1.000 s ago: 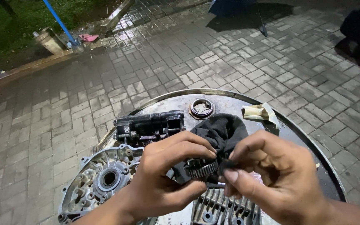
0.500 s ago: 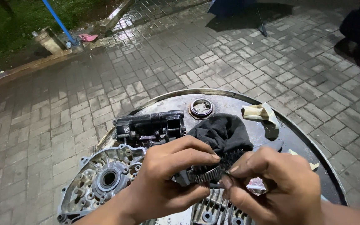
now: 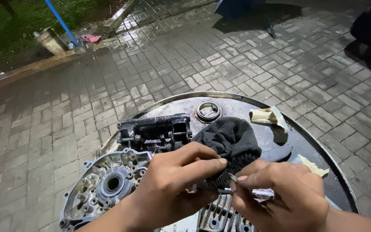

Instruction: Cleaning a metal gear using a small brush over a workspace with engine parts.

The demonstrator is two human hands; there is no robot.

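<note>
My left hand (image 3: pixel 172 184) grips a dark toothed gear (image 3: pixel 220 177) over a round metal drum top (image 3: pixel 237 105). My right hand (image 3: pixel 284 197) pinches a small metal part (image 3: pixel 232 177) against the gear's edge and also holds a shiny metal piece (image 3: pixel 263 193). A black cloth (image 3: pixel 230 137) lies bunched just behind the gear. A silver engine case cover (image 3: pixel 108 184) lies at the left under my left wrist. A black metal assembly (image 3: pixel 155 129) rests behind it.
A finned metal part (image 3: pixel 215 217) lies below my hands. A round bung cap (image 3: pixel 208 111) and a crumpled tan paper (image 3: pixel 269 116) sit at the drum's far side. Wet paving bricks (image 3: pixel 194 56) surround the drum; a blue pole (image 3: pixel 61 21) stands at the far left.
My right hand has dropped lower and turned, its fingertips now pinching at the gear's right edge. The gear has shifted slightly right in my left hand.
</note>
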